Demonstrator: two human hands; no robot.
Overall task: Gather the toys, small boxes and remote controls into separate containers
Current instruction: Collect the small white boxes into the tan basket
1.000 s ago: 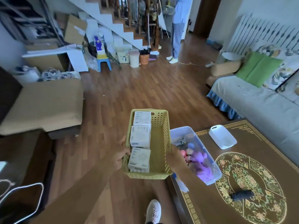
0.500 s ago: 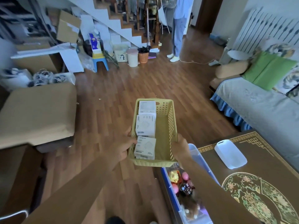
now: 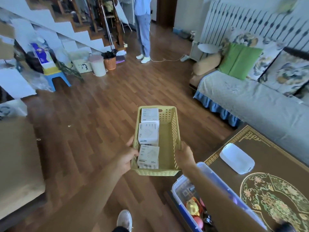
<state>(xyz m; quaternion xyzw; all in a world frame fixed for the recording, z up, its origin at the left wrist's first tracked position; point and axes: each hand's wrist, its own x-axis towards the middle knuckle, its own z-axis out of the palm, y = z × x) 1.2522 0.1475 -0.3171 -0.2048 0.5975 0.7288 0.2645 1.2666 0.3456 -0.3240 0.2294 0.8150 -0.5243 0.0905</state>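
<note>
Wooden floor [image 3: 103, 104] lies beneath. Left hand [image 3: 124, 156] and right hand [image 3: 184, 156] each clasp a side wall of the yellow basket [image 3: 168, 143], keeping it level so three white boxes [image 3: 148, 133] stay lined along its left. Near right, the toy bin [image 3: 189, 195] sits on the table [image 3: 274, 158].

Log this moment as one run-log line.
left hand: grips yellow basket | right hand: grips basket | contents: three white boxes | basket: over floor, off table
</note>
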